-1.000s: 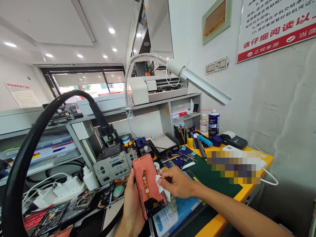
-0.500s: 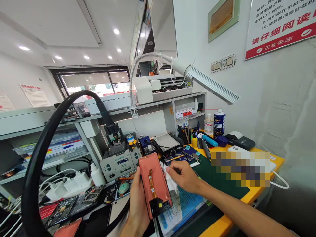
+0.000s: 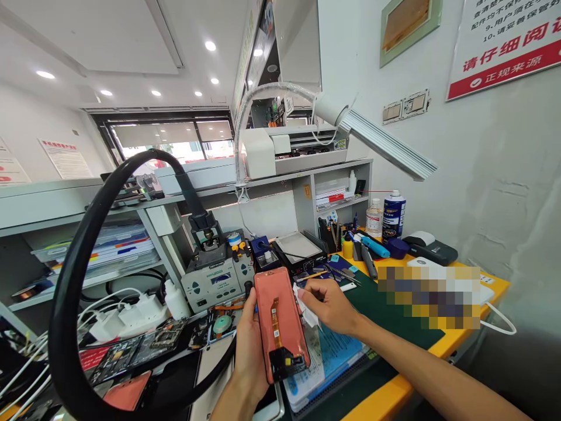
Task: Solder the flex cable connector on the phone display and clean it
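Note:
A phone screen panel (image 3: 287,316) with a reddish back, a thin flex cable and a black part at its lower end stands tilted in my left hand (image 3: 249,351), whose fingers are wrapped round its left side. Just right of the panel, my right hand (image 3: 328,305) pinches a crumpled white tissue (image 3: 308,310) close to the panel's right edge. Below lie a blue-and-white plastic packet (image 3: 337,356) and the green mat (image 3: 403,327).
A black hose (image 3: 65,280) arches across the left side, up to the grey soldering station (image 3: 214,283). Circuit boards (image 3: 127,356) lie lower left. Tweezers, a blue tool (image 3: 374,247) and a spray can (image 3: 393,216) stand or lie at the back right. A lamp (image 3: 388,143) hangs above.
The whole view has shifted slightly, so the panel and both hands appear a little further right. My grips on the panel and tissue look the same.

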The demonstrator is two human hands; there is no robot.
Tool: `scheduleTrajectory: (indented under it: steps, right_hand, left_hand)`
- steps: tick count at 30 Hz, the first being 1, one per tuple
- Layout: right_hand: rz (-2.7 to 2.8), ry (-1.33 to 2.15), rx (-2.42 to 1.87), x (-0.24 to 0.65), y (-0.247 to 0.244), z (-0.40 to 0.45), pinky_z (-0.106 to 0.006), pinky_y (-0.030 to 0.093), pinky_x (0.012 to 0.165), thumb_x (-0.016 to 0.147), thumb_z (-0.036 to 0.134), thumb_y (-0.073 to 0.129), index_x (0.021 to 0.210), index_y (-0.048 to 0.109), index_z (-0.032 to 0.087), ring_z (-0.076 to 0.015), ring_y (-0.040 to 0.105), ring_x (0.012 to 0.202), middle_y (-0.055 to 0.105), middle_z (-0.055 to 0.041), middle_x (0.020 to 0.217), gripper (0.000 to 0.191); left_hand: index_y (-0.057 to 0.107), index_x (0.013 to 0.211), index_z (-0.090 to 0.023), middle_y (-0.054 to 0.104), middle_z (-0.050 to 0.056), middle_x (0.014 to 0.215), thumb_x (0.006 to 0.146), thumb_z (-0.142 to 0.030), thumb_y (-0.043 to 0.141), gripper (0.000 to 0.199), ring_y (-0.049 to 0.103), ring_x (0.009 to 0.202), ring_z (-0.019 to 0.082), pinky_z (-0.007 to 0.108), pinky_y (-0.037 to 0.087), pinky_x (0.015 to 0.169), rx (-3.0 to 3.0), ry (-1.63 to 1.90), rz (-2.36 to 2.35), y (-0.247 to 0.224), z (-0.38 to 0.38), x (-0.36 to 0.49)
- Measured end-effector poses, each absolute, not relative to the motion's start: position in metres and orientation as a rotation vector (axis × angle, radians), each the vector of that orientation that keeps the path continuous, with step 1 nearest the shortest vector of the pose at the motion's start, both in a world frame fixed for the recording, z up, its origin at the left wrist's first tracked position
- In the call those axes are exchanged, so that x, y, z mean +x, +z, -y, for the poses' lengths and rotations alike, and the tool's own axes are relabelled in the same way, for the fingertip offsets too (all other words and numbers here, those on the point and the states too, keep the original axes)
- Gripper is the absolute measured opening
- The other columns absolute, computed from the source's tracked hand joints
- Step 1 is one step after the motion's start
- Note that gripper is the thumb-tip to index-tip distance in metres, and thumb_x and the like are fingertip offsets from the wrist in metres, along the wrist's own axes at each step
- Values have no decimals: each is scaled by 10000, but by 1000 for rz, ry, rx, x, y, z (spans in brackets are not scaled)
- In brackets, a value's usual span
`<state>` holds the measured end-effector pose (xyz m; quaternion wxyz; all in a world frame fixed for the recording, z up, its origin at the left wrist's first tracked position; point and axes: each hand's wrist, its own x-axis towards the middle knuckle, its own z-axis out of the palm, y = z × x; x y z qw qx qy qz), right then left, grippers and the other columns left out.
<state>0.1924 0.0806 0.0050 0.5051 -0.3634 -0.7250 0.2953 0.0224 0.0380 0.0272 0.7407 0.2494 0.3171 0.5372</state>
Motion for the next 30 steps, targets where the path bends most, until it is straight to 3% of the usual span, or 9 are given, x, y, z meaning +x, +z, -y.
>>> scheduleTrajectory:
  steps: [17, 24, 30]
  right_hand:
    - [1810, 664, -901, 193, 6, -80, -252, 253, 485, 912, 385, 522, 572, 497, 170, -98, 339, 506, 421, 30, 536, 403]
    - [1831, 672, -865, 196, 6, -78, -264, 269, 516, 924, 380, 515, 587, 523, 167, -114, 360, 536, 448, 17, 561, 399]
    - [1857, 672, -875, 195, 6, -77, -269, 279, 523, 925, 387, 506, 601, 546, 166, -120, 364, 538, 457, 15, 566, 394]
  left_hand:
    - [676, 1091, -94, 756, 121, 797, 899, -516, 530, 485, 730, 718, 270, 379, 569, 720, 554, 1068, -519, 27, -40, 22]
    - [689, 1062, -78, 752, 151, 810, 857, -666, 477, 657, 723, 742, 291, 391, 552, 736, 557, 1046, -489, 20, -43, 19]
    - [695, 1056, -88, 753, 149, 818, 851, -668, 485, 649, 720, 741, 290, 383, 544, 733, 563, 1030, -461, 21, -43, 18]
